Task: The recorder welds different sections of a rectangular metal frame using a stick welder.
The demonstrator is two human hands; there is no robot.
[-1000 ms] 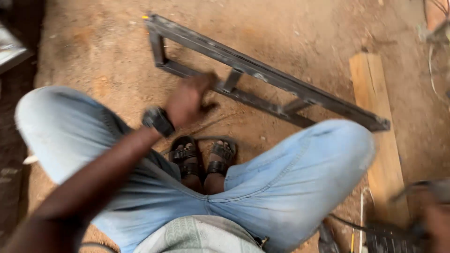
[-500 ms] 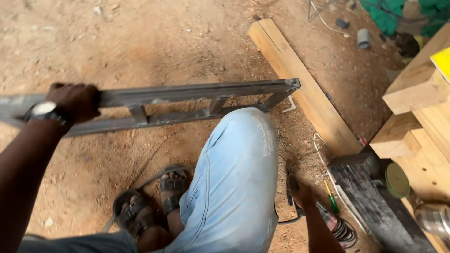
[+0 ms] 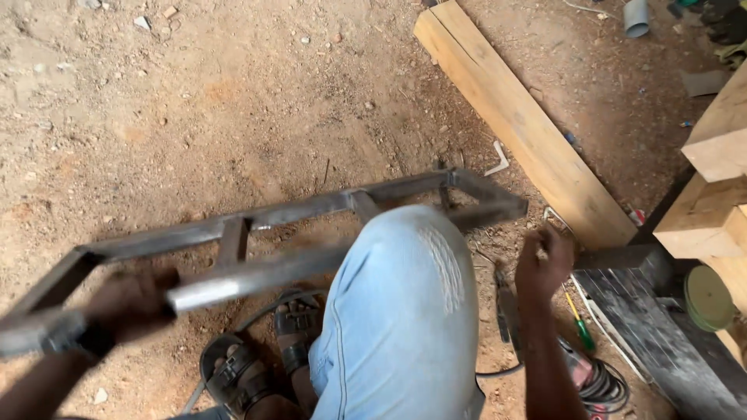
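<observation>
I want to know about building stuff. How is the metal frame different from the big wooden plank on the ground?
The metal frame is dark grey and open, two long bars joined by short crosspieces; the wooden plank is pale yellow and solid. The left hand grips the frame at its near bar, while nobody touches the plank. The frame runs left to right over the person's knee; the plank lies slanted on the dirt. Both are long and narrow.
</observation>
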